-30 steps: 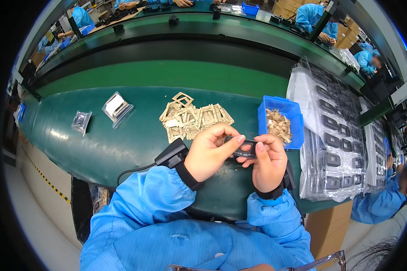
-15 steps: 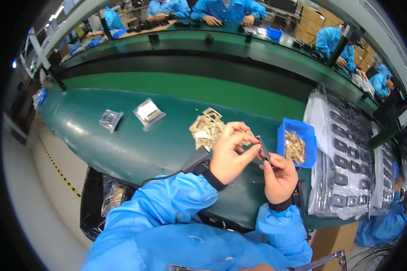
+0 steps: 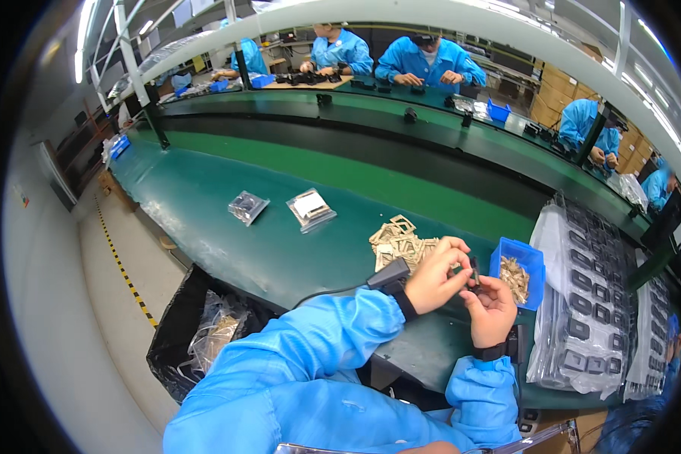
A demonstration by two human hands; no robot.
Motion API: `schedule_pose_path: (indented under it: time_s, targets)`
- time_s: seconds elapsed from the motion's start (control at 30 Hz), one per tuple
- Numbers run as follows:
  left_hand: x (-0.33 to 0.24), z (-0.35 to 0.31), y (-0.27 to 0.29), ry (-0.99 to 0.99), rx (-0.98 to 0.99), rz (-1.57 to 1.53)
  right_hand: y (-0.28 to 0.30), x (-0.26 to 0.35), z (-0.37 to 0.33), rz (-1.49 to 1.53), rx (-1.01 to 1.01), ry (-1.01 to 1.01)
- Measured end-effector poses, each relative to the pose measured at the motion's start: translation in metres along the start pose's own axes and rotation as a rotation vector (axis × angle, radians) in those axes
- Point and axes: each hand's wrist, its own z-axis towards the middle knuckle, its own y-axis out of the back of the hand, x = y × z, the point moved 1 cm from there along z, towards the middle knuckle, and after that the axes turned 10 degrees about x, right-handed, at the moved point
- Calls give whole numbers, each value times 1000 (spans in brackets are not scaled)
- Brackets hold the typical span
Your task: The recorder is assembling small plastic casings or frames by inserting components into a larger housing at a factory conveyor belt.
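A small, dark, flat part point(image 3: 474, 274) is held nearly edge-on between my hands, in front of a blue bin. The fingertips of my left hand point(image 3: 440, 275) pinch its upper end. From below and the right, the thumb and fingers of my right hand point(image 3: 493, 306) grip the same part. Fingers cover much of it, so its exact kind is hidden. Just beyond my left hand lies a loose pile of tan, square frame-shaped pieces point(image 3: 401, 244). Small tan scraps point(image 3: 514, 281) fill part of the blue bin point(image 3: 535, 261) beside my right hand.
Stacked clear trays of black square frames point(image 3: 583, 303) stand at the right. Two small plastic bags, one with dark contents point(image 3: 247, 206) and one with a white label point(image 3: 310, 209), lie left on the green table point(image 3: 197, 227). A black-lined bin point(image 3: 166, 344) stands below. Co-workers sit opposite.
The camera view has swung, so the table and hands appear lower and farther right. Both hands stay on the dark part, which now looks more upright and more covered by fingers.
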Motion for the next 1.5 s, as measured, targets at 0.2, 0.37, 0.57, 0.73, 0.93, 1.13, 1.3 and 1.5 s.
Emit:
schedule_pose_path:
  time_s: [0.2,0.37,0.57,0.73,0.93,1.13,1.3,1.5]
  targets:
    - [-20,-5,-26,5,-38,27,16,20,-50,-32,-303,5]
    - [-20,26,-43,-33,15,367,12,37,-91,78,-480,19]
    - [33,65,-53,-90,97,848,15,43,-121,136,-455,-86]
    - [-5,49,-43,-257,36,660,11,58,-125,355,-455,-128]
    - [2,40,-49,-163,118,616,-5,66,-118,503,-418,-146]
    - [4,65,-45,-49,73,720,-11,59,-121,426,-374,-190]
    - [-10,40,-47,-48,235,540,1,64,-131,438,-484,-125]
    - [2,3,-72,-149,806,1013,10,61,-139,488,-535,-90]
